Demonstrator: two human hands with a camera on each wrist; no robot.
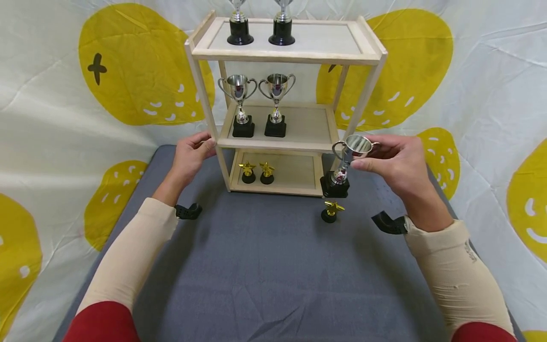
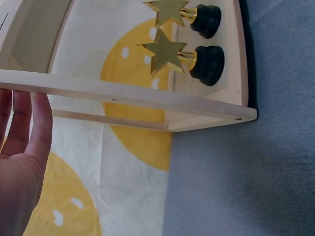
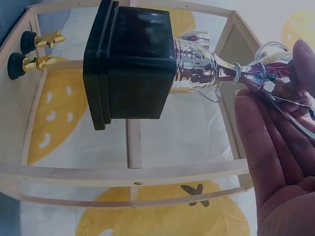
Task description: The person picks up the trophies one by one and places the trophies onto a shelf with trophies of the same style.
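My right hand (image 1: pixel 403 164) holds a silver trophy cup (image 1: pixel 358 145) by its bowl and handle, thumb in front. The cup tilts slightly, its black square base (image 3: pixel 135 61) off the table by the right front post of a wooden three-tier shelf (image 1: pixel 278 145). At the shelf's left side, my left hand (image 1: pixel 188 159) touches the post (image 2: pixel 128 98) with nearly straight fingertips. Two matching silver cups, a left one (image 1: pixel 238 88) and a right one (image 1: pixel 277 88), stand on the middle tier. A small gold star trophy (image 1: pixel 330 211) is on the table below the held cup.
On the top tier stand two more trophies, one left (image 1: pixel 240 31) and one right (image 1: pixel 282 31), their tops cut off. Two gold star trophies, left (image 1: pixel 248 172) and right (image 1: pixel 267 173), occupy the bottom tier. A grey cloth (image 1: pixel 265 266) covers the table; a patterned curtain (image 1: pixel 145 28) hangs behind.
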